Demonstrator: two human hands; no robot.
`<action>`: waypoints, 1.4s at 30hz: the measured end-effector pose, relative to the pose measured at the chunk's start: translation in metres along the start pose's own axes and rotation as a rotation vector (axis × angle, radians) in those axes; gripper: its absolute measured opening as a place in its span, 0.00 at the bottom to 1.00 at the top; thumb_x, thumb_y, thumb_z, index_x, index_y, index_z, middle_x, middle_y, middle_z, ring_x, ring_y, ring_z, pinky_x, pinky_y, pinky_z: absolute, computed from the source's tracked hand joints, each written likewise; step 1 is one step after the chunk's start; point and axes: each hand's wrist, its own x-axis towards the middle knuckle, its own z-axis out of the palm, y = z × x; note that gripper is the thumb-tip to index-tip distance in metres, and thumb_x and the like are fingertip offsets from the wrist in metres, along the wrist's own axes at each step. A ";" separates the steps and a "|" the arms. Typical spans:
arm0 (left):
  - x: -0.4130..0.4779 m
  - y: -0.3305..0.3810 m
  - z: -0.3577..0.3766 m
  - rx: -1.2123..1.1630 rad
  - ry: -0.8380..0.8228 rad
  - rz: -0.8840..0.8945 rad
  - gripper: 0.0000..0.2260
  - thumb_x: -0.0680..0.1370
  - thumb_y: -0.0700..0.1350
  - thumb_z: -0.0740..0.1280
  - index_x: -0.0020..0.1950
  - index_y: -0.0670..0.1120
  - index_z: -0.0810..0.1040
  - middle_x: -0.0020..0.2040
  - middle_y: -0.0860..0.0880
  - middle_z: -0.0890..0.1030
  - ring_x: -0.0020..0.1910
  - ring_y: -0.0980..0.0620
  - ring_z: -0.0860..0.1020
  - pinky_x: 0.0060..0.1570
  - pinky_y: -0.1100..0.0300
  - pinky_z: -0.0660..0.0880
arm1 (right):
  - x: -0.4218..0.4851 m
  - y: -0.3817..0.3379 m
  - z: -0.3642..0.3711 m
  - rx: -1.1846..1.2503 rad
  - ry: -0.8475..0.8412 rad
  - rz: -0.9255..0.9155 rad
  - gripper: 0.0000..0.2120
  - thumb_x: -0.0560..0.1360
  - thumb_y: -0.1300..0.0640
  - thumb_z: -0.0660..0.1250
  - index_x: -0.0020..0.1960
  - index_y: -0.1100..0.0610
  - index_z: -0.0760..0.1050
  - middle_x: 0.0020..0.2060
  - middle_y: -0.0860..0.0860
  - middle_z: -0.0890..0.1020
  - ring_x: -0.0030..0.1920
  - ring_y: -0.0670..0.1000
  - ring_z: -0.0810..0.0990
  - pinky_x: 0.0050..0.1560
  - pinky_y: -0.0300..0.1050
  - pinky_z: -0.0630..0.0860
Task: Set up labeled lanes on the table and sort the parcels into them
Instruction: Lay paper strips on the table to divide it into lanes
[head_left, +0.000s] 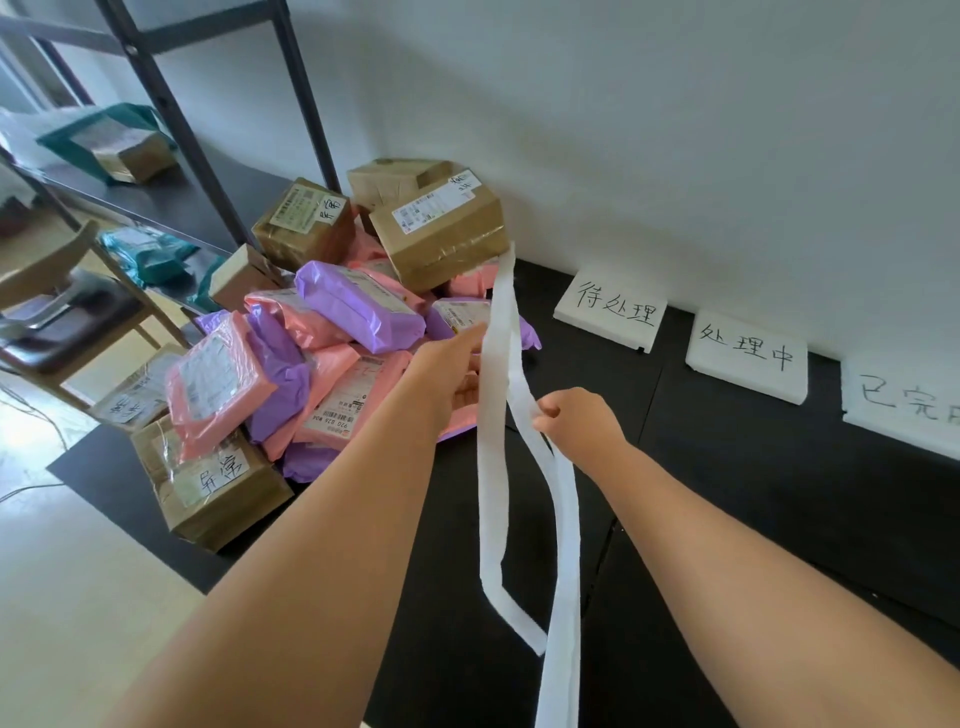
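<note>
both hands up over the black table (779, 493), sharing one long white strip (493, 467). left hand (454, 374) reaches toward the parcel heap and grips the strip high up, thumb on top and fingers curled under; the exact contact point is partly hidden behind the strip. right hand (576, 421) sits lower and nearer me, pinching the strip at its left edge between thumb and fingertips. above the left hand the strip rises in front of the heap; below the hands it hangs in two loose strands, one folding back on itself, the other running out of the bottom of the view. parcel heap (322, 332) sits on the table's left part: pink and purple mailers piled up, brown cardboard boxes (441, 228) at the back and front, some with handwritten tags. three white label boards lean against the wall (675, 130) on the right, side by side: first board (610, 312), second board (748, 353), third board (904, 410) cut off by the frame edge. dark metal shelf rack (171, 202) left of the heap holds teal mailers; a wooden chair (47, 270) stands in front of it.
</note>
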 end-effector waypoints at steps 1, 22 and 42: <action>0.001 -0.003 0.000 0.041 0.026 0.028 0.13 0.79 0.47 0.68 0.60 0.41 0.79 0.51 0.43 0.84 0.46 0.47 0.84 0.50 0.53 0.81 | 0.000 0.000 0.001 0.011 0.025 -0.003 0.16 0.80 0.57 0.63 0.34 0.54 0.65 0.30 0.49 0.68 0.30 0.47 0.67 0.35 0.39 0.66; -0.016 -0.017 -0.002 0.083 -0.061 0.074 0.13 0.75 0.40 0.67 0.59 0.37 0.76 0.43 0.41 0.82 0.42 0.46 0.81 0.52 0.51 0.80 | -0.014 -0.021 -0.023 0.402 0.230 -0.056 0.16 0.75 0.46 0.69 0.54 0.57 0.73 0.45 0.53 0.78 0.41 0.51 0.77 0.41 0.47 0.74; -0.031 -0.009 -0.029 -0.292 0.009 0.109 0.30 0.61 0.41 0.67 0.62 0.34 0.76 0.44 0.43 0.76 0.34 0.51 0.74 0.34 0.58 0.72 | 0.003 -0.016 -0.022 0.546 0.148 0.093 0.09 0.75 0.61 0.68 0.55 0.64 0.77 0.38 0.53 0.79 0.39 0.52 0.79 0.49 0.51 0.80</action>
